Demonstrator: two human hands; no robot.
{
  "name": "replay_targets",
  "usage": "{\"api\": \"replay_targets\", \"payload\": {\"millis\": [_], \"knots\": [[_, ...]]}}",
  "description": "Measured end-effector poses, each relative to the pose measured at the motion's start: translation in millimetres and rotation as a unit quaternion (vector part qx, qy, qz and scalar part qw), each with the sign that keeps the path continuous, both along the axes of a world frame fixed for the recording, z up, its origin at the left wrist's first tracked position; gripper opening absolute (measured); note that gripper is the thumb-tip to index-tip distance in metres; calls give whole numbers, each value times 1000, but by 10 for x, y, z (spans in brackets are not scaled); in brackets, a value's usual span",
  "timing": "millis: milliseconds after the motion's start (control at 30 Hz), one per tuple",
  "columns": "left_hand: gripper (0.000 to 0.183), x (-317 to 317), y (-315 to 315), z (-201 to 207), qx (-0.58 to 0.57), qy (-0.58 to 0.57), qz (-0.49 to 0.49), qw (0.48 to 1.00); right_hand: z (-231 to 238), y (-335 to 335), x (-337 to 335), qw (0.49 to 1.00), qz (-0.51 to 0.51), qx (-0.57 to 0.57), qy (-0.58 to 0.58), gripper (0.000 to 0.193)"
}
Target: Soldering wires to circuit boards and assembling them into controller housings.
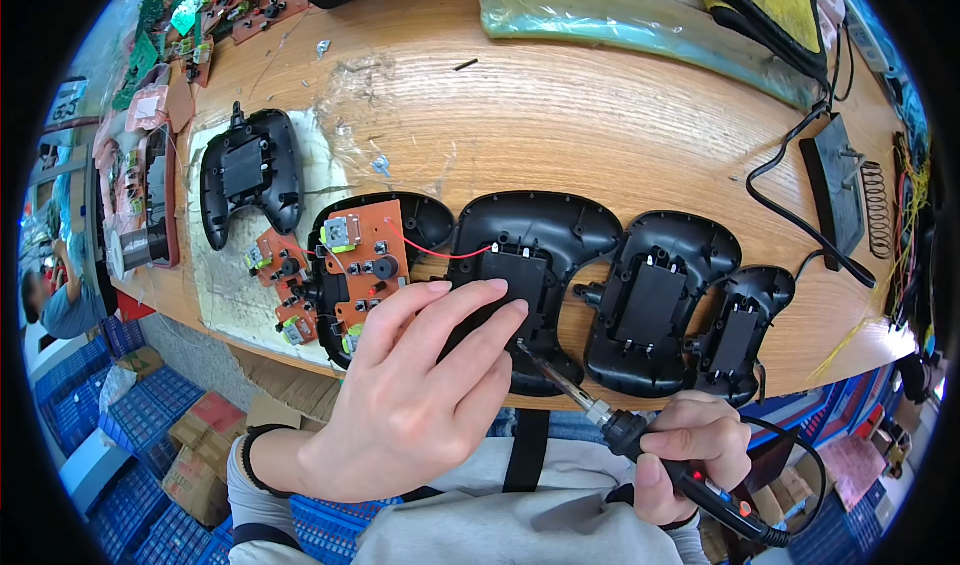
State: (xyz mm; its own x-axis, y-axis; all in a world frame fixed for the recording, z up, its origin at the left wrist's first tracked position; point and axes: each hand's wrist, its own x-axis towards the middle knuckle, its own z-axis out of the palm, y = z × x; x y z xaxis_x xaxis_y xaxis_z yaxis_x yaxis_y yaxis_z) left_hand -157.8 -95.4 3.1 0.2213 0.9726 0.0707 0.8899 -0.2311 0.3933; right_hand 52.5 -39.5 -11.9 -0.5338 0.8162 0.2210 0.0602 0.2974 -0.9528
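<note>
My left hand [430,385] lies over a black gamepad shell half [575,230], its fingers bent and apart, fingertips on the raised rectangular battery housing. The thumb is hidden. My right hand [695,450] is closed round the handle of a soldering iron [625,427]. The iron's tip points up and left, at or close to the metal contact at the housing's lower end. A red wire [430,253] runs from an orange-brown circuit board [375,227] to a contact at the upper end. That board lies on another black shell, partly behind my left hand.
To the right lie two more black shells [700,235] [760,290]; another shell [285,155] sits far left on a pale sheet. A soldering-iron stand with a coil [835,185] is at the right, cable trailing. Loose circuit boards [265,15] and a yellow-black glove [770,10] lie at the back.
</note>
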Motion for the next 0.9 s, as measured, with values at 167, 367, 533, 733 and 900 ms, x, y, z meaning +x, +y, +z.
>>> {"api": "replay_targets", "payload": {"millis": [167,367,533,733,900], "knots": [[12,11,15,15,0,24,-18,1000,-16,1,1,1000,-5,8,7,19],[11,27,24,25,-2,26,-15,1000,-26,10,3,1000,3,17,9,18],[11,27,14,14,1,30,-17,999,-30,17,-10,999,8,30,8,18],[12,26,28,29,-5,36,-27,999,-19,27,-1,999,18,38,-2,18],[12,34,22,26,-9,40,-29,999,-41,62,-13,993,69,91,-8,23]]}}
